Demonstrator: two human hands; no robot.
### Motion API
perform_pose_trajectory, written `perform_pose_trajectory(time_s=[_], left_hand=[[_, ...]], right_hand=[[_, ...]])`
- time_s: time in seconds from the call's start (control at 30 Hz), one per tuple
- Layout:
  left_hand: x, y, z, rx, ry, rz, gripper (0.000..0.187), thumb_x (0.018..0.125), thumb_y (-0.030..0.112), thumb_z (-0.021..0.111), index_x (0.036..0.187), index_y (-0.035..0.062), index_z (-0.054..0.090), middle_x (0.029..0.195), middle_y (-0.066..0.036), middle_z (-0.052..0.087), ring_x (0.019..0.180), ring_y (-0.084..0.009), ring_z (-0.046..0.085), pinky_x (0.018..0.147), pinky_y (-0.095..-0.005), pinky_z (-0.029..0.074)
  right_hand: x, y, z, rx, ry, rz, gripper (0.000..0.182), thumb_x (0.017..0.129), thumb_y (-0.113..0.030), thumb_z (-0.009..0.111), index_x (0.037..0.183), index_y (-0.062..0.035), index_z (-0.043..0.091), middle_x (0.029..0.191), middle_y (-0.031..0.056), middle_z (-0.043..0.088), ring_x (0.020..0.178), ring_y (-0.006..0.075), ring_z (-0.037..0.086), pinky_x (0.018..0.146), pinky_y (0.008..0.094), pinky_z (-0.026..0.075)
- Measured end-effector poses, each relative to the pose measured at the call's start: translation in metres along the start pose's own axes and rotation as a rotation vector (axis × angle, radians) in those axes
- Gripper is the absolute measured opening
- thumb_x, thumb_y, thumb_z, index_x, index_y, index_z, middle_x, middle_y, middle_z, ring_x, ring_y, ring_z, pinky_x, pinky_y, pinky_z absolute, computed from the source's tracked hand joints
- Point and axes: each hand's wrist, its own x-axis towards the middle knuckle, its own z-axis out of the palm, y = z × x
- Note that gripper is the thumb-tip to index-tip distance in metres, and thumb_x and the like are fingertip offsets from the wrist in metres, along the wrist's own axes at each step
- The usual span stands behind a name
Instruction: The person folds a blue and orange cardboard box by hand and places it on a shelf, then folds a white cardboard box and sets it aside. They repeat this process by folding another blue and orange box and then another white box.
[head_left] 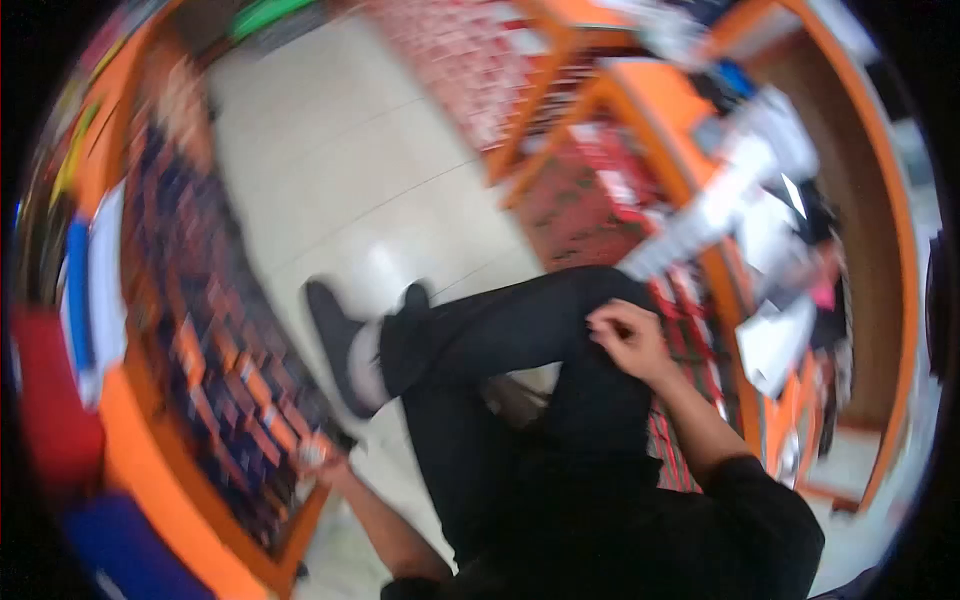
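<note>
My left hand [320, 461] is at the lower edge of a shelf full of dark packets with orange parts [225, 350]. Its fingers are smeared by motion and overlap the packets, so I cannot tell whether it grips one. Over on the other side, my right hand [635, 342] rests on my raised knee in black trousers [500, 325]. Its fingers are curled in toward the thumb, and nothing shows in them. One leg lies crossed over the other, with a dark grey shoe [338, 340] sticking out over the floor.
Pale floor tiles [350, 160] run between two orange-edged shelf units. To the right, red packets [610, 180] fill one shelf, and white papers or bags [775, 300] lie heaped on an orange top. Red-and-white stacked packets [455, 60] stand farther off. Blue and red items [60, 390] line the left edge.
</note>
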Motion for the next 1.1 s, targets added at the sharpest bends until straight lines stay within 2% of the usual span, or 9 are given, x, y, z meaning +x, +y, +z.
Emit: perform_pose_trajectory(time_s=[0.17, 0.23, 0.3, 0.33, 0.43, 0.63, 0.7, 0.9, 1.1], left_hand=[[-0.093, 0.003, 0.050, -0.170, 0.165, 0.024, 0.034, 0.099, 0.039, 0.051, 0.105, 0.0102, 0.067, 0.079, -0.006, 0.069, 0.063, -0.0198, 0.063, 0.065, -0.0345, 0.055], [0.039, -0.007, -0.013, -0.042, -0.196, 0.067, 0.024, 0.094, 0.033, 0.057, 0.087, 0.0113, 0.062, 0.063, -0.003, 0.061, 0.048, -0.0181, 0.055, 0.051, -0.0329, 0.051], [0.052, 0.021, 0.014, 0.062, -0.296, -0.057, 0.034, 0.092, 0.049, 0.061, 0.089, 0.0158, 0.066, 0.082, -0.001, 0.066, 0.071, -0.0186, 0.061, 0.065, -0.0327, 0.052], [0.036, 0.022, 0.016, 0.202, -0.530, -0.108, 0.021, 0.095, 0.025, 0.060, 0.090, 0.0060, 0.066, 0.071, -0.005, 0.065, 0.056, -0.0204, 0.060, 0.059, -0.0338, 0.052], [-0.064, 0.023, 0.108, 0.293, 0.008, 0.308, 0.027, 0.098, 0.040, 0.060, 0.086, 0.0153, 0.063, 0.074, 0.001, 0.052, 0.068, -0.0159, 0.053, 0.072, -0.0308, 0.047], [-0.140, 0.012, 0.190, 0.413, -0.290, 0.657, 0.020, 0.101, 0.028, 0.057, 0.103, 0.0091, 0.064, 0.094, -0.004, 0.060, 0.083, -0.0182, 0.058, 0.076, -0.0326, 0.045], [-0.180, 0.001, 0.214, 0.416, -0.355, 0.703, 0.020, 0.101, 0.027, 0.057, 0.105, 0.0086, 0.064, 0.096, -0.005, 0.060, 0.084, -0.0185, 0.059, 0.076, -0.0328, 0.045], [-0.248, -0.012, 0.249, 0.431, -0.474, 0.787, 0.021, 0.102, 0.024, 0.056, 0.111, 0.0070, 0.063, 0.103, -0.006, 0.061, 0.089, -0.0194, 0.060, 0.076, -0.0334, 0.045], [-0.233, -0.006, 0.235, 0.462, -0.507, 0.828, 0.025, 0.102, 0.019, 0.055, 0.122, 0.0052, 0.060, 0.114, -0.009, 0.061, 0.098, -0.0209, 0.061, 0.079, -0.0339, 0.046]], right_hand=[[-0.030, -0.032, -0.106, -0.541, 0.631, -0.410, 0.012, 0.082, 0.005, 0.069, 0.092, -0.0003, 0.066, 0.089, 0.0124, 0.067, 0.084, 0.0282, 0.065, 0.077, 0.0365, 0.052], [-0.046, -0.051, -0.152, -0.707, 0.736, -0.237, 0.008, 0.084, 0.002, 0.070, 0.090, 0.0003, 0.066, 0.089, 0.0134, 0.066, 0.083, 0.0267, 0.064, 0.074, 0.0360, 0.051], [-0.075, -0.049, -0.191, -0.698, 0.727, -0.131, 0.008, 0.081, 0.001, 0.072, 0.087, -0.0040, 0.069, 0.082, 0.0108, 0.067, 0.072, 0.0260, 0.065, 0.062, 0.0352, 0.050], [-0.094, -0.055, -0.205, -0.710, 0.688, -0.141, 0.007, 0.081, -0.001, 0.072, 0.084, -0.0043, 0.068, 0.077, 0.0097, 0.065, 0.066, 0.0252, 0.063, 0.059, 0.0348, 0.049], [-0.139, -0.079, -0.231, -0.771, 0.640, -0.311, 0.012, 0.080, -0.006, 0.074, 0.077, -0.0046, 0.063, 0.066, 0.0067, 0.059, 0.053, 0.0231, 0.057, 0.052, 0.0325, 0.044], [-0.176, -0.018, -0.273, -0.947, 0.614, 0.376, 0.025, 0.084, -0.020, 0.077, 0.100, -0.0027, 0.070, 0.108, 0.0151, 0.067, 0.100, 0.0284, 0.067, 0.079, 0.0415, 0.054], [-0.174, 0.013, -0.298, -1.122, 0.661, 0.581, 0.052, 0.085, -0.028, 0.078, 0.128, -0.0030, 0.064, 0.138, 0.0184, 0.056, 0.131, 0.0340, 0.053, 0.100, 0.0497, 0.048], [-0.144, 0.086, -0.323, -1.229, 0.487, 0.736, 0.081, 0.082, -0.033, 0.081, 0.150, -0.0056, 0.046, 0.152, 0.0185, 0.044, 0.143, 0.0363, 0.040, 0.109, 0.0555, 0.043], [-0.128, 0.091, -0.373, -0.977, 0.468, 0.941, 0.081, 0.076, -0.035, 0.085, 0.145, -0.0080, 0.051, 0.146, 0.0178, 0.054, 0.136, 0.0361, 0.051, 0.107, 0.0585, 0.044]])
